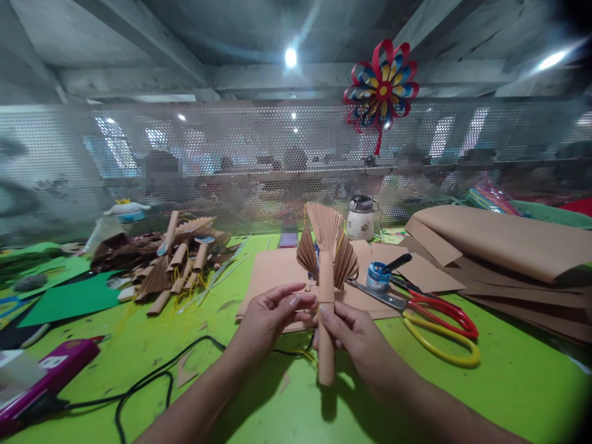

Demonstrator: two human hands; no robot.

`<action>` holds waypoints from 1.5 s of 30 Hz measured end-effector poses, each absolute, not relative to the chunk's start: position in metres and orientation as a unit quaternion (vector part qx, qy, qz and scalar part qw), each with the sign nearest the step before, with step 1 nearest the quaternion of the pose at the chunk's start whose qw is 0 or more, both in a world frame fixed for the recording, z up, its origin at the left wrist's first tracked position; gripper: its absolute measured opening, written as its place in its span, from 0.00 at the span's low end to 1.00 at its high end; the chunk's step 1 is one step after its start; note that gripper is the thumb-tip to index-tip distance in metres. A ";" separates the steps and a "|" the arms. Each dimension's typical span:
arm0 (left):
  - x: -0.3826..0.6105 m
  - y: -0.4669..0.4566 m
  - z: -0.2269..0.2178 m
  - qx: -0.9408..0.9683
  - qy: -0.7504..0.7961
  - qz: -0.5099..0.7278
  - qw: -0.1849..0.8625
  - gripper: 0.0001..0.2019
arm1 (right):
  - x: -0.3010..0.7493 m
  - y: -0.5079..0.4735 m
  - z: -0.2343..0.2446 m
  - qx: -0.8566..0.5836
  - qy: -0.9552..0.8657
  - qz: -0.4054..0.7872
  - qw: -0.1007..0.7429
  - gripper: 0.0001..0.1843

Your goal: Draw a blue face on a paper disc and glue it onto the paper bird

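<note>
I hold a brown paper craft [326, 259] upright over the green table [259, 401]: a rolled paper tube topped with pleated paper fans. My right hand [358, 339] is wrapped round the tube's middle. My left hand [272, 314] pinches the tube's left side just under the fans, fingers closed on it. The tube's lower end hangs free below my right hand.
Red and yellow scissors [439, 324] and a small blue glue pot [378, 275] lie right of the craft on brown paper sheets [499, 246]. A pile of finished fan pieces [171, 259] sits at the left. A black cable [152, 382] and a pink device [50, 370] lie near left.
</note>
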State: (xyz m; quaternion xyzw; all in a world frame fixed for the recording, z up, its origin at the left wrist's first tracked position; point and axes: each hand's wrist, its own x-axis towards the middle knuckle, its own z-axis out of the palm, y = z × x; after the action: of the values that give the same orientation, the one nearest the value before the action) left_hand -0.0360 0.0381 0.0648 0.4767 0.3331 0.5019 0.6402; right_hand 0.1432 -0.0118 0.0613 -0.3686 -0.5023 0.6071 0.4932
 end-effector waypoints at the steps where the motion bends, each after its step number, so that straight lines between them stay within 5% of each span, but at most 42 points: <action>1: -0.036 0.038 0.065 0.475 0.331 0.501 0.643 0.28 | 0.143 -0.012 0.061 -0.367 -0.502 0.608 0.494 0.31; 11: -0.037 0.037 0.066 0.483 0.331 0.492 0.645 0.29 | 0.144 -0.014 0.064 -0.367 -0.503 0.607 0.494 0.33; 27: -0.061 0.022 0.109 0.559 0.265 0.567 0.543 0.13 | 0.154 -0.002 0.067 -0.383 -0.464 0.567 0.562 0.31; 30: -0.064 0.007 0.122 0.670 0.192 0.423 0.579 0.20 | 0.152 0.001 0.067 -0.388 -0.455 0.564 0.570 0.33; 33: -0.057 -0.001 0.121 0.796 0.198 0.175 0.544 0.12 | 0.149 0.002 0.064 -0.392 -0.459 0.563 0.565 0.33; 36: -0.052 0.004 0.115 0.772 0.312 0.310 0.458 0.06 | 0.148 0.002 0.064 -0.395 -0.465 0.558 0.563 0.32; 45: -0.046 0.030 0.088 0.600 0.355 0.469 0.542 0.17 | 0.147 -0.008 0.061 -0.366 -0.489 0.583 0.537 0.29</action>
State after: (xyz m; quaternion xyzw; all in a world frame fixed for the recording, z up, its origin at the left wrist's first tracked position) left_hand -0.0458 0.0300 0.0877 0.6000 0.3553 0.4687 0.5423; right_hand 0.1470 -0.0078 0.0607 -0.3659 -0.4888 0.5825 0.5365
